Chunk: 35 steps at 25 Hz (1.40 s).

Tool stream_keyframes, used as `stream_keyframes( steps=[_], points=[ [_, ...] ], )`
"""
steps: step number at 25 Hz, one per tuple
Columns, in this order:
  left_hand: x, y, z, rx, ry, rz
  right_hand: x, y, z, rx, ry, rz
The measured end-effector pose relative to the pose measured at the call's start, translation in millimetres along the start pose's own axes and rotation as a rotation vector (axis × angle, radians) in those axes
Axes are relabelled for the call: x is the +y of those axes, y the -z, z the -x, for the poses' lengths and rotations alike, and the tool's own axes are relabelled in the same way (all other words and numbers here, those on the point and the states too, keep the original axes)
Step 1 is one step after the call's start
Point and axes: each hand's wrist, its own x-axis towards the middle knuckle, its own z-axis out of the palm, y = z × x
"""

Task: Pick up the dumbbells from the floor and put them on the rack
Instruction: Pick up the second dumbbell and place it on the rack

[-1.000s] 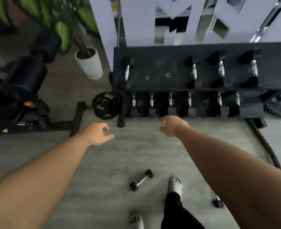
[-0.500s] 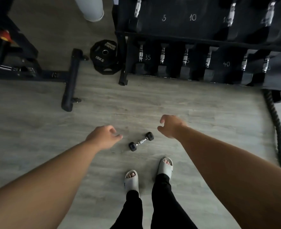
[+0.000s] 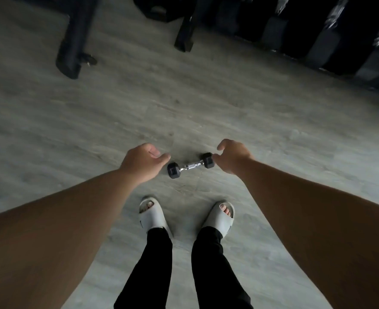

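On floor just ahead of two sandalled feet: one dumbbell (image 3: 190, 165), lying diagonal, not yet lifted. Left hand (image 3: 143, 162) and right hand (image 3: 232, 156) flank it, both loosely curled, empty, grasping nothing; likely closing in for pickup. Rack (image 3: 318, 36) far right, blurred, holds several dumbbells; count unclear.

Black-headed chrome-handled dumbbell (image 3: 190, 165), grey floor (image 3: 206, 103)

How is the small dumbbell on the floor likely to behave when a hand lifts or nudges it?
The dumbbell looks rigid, and probably heavy for its size. Its black ends appear faceted, so it should sit still rather than roll if nudged. The shiny metal handle may be slick, though it looks textured. Neither the left hand nor the right hand grips it.
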Motion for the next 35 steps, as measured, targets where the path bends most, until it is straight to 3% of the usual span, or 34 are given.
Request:
stream_keyframes(
  steps=[10,16,19,24,30,35],
  points=[
    [-128,-242,-211,0.068,0.299,0.191,73,-188,-258,0.023,-0.039,0.009],
    [-144,-268,-226,0.097,0.301,0.254,96,-210,-277,-0.037,-0.041,-0.093],
    [-131,-231,-213,0.084,0.257,0.187,93,-196,-249,-0.031,-0.085,-0.218],
    [-51,-103,-165,0.131,0.066,-0.033,49,-123,-161,0.037,-0.165,-0.394],
    [140,86,-69,0.257,-0.120,-0.147,-21,62,-40,0.196,-0.129,-0.658],
    [323,233,27,0.414,-0.411,-0.237,-75,235,68,0.387,-0.078,-0.988]
  ],
)
